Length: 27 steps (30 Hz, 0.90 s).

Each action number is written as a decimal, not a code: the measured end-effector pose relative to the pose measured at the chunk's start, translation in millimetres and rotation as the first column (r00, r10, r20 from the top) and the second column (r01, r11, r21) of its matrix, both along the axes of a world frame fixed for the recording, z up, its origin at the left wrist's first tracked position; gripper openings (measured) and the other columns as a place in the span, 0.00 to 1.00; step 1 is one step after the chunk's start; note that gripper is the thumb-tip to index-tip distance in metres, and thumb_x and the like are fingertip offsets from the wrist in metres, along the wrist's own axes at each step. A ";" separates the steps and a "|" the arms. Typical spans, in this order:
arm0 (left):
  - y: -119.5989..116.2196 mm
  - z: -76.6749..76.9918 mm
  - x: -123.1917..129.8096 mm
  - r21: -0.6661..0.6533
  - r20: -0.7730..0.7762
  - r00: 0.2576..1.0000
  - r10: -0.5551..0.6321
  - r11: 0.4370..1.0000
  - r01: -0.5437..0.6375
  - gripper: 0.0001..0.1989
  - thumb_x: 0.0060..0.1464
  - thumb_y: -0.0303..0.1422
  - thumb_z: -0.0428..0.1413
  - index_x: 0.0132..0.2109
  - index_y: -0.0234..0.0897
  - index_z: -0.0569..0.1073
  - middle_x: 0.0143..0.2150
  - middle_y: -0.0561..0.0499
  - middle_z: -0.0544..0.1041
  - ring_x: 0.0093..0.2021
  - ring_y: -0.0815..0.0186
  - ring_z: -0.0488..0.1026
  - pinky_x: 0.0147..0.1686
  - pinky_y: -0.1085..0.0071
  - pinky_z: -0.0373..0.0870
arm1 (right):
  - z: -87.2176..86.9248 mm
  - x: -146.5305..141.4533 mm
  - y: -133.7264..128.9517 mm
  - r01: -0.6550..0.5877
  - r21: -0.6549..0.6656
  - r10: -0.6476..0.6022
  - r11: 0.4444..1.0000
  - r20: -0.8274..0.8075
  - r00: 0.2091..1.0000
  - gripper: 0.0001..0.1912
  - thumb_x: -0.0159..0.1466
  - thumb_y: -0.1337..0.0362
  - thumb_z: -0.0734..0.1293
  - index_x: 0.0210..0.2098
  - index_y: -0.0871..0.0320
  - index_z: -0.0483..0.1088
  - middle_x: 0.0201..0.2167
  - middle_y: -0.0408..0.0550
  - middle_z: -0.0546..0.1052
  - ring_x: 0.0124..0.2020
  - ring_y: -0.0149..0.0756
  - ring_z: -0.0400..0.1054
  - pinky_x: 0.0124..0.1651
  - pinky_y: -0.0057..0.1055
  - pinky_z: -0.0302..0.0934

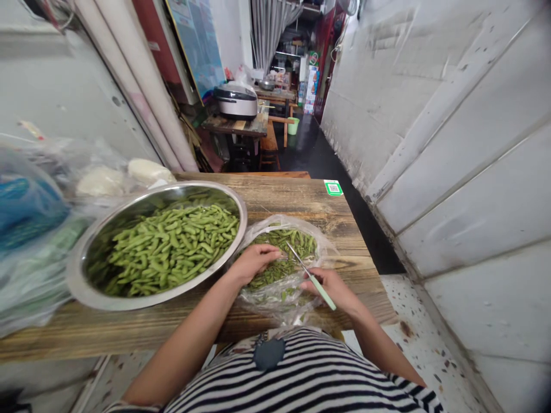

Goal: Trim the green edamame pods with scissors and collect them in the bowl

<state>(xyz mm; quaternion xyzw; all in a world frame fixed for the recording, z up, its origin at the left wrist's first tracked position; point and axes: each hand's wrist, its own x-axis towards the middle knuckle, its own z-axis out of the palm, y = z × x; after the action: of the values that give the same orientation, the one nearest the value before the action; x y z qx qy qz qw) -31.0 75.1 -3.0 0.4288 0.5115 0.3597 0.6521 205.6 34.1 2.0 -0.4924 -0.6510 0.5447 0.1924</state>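
Note:
A clear plastic bag (325, 244) lies spread open on the wooden table, holding green pods and trimmings (301, 241). Over its left part is my left hand (255, 262), fingers pressed together; what they hold, if anything, is too small to name. My right hand (329, 287), at the bag's right side, grips scissors with a pale green handle (322, 292); the metal blades point up and left over the bag. Just left of the bag, a large steel basin (77, 258) holds a heap of green pods (172, 246).
Plastic bags (38, 269), one with blue contents, crowd the table (284, 192) at the left. White lumps (101, 180) in clear plastic sit behind the basin. A green QR card (333, 188) lies at the far right corner. Beyond stands another table with a rice cooker (236, 102).

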 end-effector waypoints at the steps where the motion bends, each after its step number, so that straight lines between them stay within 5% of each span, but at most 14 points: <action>1: 0.0 0.1 -0.4 -0.053 0.085 0.996 0.031 0.998 -0.027 0.18 0.38 0.40 0.65 0.34 0.33 0.74 0.17 0.61 0.62 0.15 0.79 0.49 0.15 0.79 0.41 | 1.5 -0.8 -1.2 0.005 -0.062 -0.008 0.998 -0.040 0.999 0.19 0.57 0.48 0.67 0.34 0.59 0.67 0.16 0.35 0.59 0.16 0.25 0.53 0.19 0.21 0.50; 6: -1.8 4.5 0.5 -0.137 0.306 0.948 0.084 0.990 -0.043 0.17 0.38 0.33 0.66 0.36 0.30 0.71 0.29 0.52 0.73 0.16 0.83 0.53 0.14 0.83 0.38 | 8.7 -4.7 -8.8 -0.042 -0.150 0.020 0.988 -0.146 0.989 0.22 0.59 0.46 0.64 0.40 0.59 0.66 0.18 0.35 0.61 0.16 0.24 0.56 0.19 0.21 0.56; 19: -18.0 9.2 21.1 -0.148 0.328 0.929 0.174 0.980 -0.132 0.17 0.37 0.33 0.65 0.27 0.33 0.63 0.29 0.53 0.74 0.15 0.84 0.53 0.13 0.83 0.40 | 6.2 -12.4 -9.0 -0.080 -0.158 0.055 0.984 -0.157 0.986 0.22 0.61 0.45 0.63 0.39 0.59 0.66 0.15 0.35 0.61 0.14 0.25 0.55 0.17 0.22 0.55; 27: -21.5 3.6 22.7 -0.103 0.356 0.924 0.143 0.988 -0.113 0.18 0.39 0.34 0.65 0.28 0.34 0.62 0.30 0.52 0.75 0.14 0.84 0.53 0.13 0.83 0.41 | 22.1 -14.7 -11.9 -0.019 -0.182 0.001 0.983 -0.101 0.995 0.20 0.58 0.46 0.65 0.29 0.59 0.65 0.11 0.33 0.58 0.11 0.22 0.50 0.12 0.20 0.48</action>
<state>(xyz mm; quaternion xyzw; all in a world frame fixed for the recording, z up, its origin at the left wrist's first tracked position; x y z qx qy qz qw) -8.3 53.6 0.6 0.2942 0.4236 0.4533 0.7270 191.0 22.2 24.2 -0.4767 -0.5905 0.6270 0.1760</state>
